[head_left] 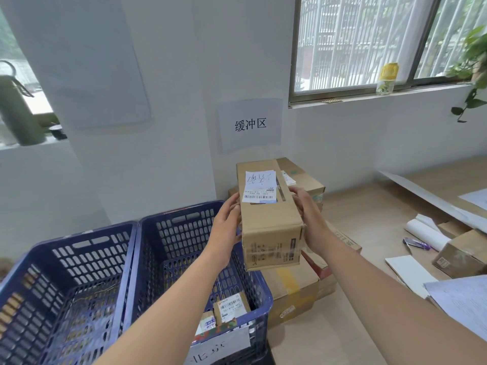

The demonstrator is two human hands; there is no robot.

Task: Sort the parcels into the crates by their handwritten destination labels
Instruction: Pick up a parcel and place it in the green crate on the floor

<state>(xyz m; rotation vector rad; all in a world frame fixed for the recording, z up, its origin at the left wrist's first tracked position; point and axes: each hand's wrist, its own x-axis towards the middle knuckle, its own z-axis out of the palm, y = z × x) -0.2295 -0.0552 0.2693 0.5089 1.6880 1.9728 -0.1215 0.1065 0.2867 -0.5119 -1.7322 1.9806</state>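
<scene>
Left hand [226, 222] and right hand [311, 219] clamp the parcel's [268, 222] sides, holding it above the stack [297, 283], label [260, 186] up (probably for reading), beside the crates [168, 233].

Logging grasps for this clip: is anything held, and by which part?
Yes. Both hands hold a cardboard parcel by its long sides: left hand on the left side, right hand on the right.
</scene>
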